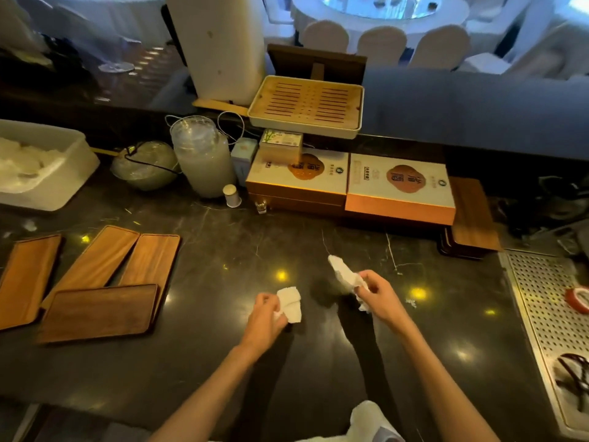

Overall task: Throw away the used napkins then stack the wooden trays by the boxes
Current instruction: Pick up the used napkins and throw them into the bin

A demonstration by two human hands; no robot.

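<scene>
Both hands hover over the dark marble counter (223, 250), each closed on a used napkin: the left hand (266, 317) pinches a small folded white square (290, 304) between thumb and curled fingers, and the right hand (379, 296) grips a longer crumpled strip (341, 271) that sticks up and away from its fist. No bin shows in this view, so the sensible way to finish this step is probably to bunch both soft, limp cloths into 1 hand, keeping loose ends tucked in so nothing drags or drops, then carry them off together. The 4 wooden trays (102, 311) lie scattered at the left, well apart from the hands; they are flat, shallow rectangles with rounded corners and a smooth reddish grain, 1 overlapping another's end. The glossy orange-sided boxes (398, 186) sit at the back, with a stack of similar trays (471, 215) just beside them.
</scene>
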